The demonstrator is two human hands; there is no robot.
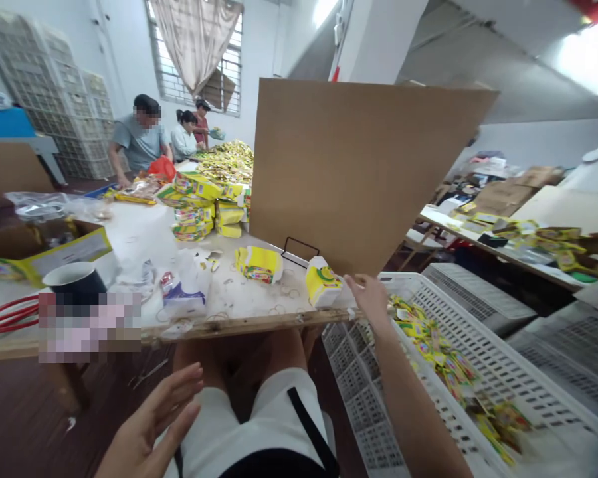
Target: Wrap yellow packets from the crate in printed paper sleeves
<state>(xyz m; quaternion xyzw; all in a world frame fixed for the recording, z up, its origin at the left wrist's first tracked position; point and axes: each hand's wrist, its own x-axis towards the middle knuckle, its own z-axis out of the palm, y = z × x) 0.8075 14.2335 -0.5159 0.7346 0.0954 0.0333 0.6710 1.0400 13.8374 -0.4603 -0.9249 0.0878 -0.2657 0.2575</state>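
Item: large flat sheet of plain brown cardboard (pixel 359 172), standing upright and tilted slightly, its lower edge at the near right corner of the white-topped wooden table (pixel 239 292), its top reaching well above the table and hiding what is behind it. Held by: right hand (pixel 369 299), fingers closed on the sheet's lower right corner; how the thumb sits cannot be made out. Left hand (pixel 154 418): low over the lap, below the table's near edge, palm turned inward, fingers loosely spread, holding nothing. Handling, as judged: light and fairly stiff, yet broad enough to sway or flex when gripped at one corner only, and apt to crease there; a hold on two opposite edges would steady it better, and the surface looks dry rather than slippery. Beside the held corner: a small banded yellow packet bundle (pixel 321 284) at the table's near edge, a second yellow packet bundle (pixel 259 263) further left, and a black wire stand (pixel 299 249) at the foot of the sheet. Right of the table: a white plastic lattice crate (pixel 363 398) holding loose yellow sachets (pixel 438 358). Near left edge: a black cup (pixel 74 282). Table middle: stacked yellow packets (pixel 199 206). Far end: three seated people (pixel 169 133) at work.
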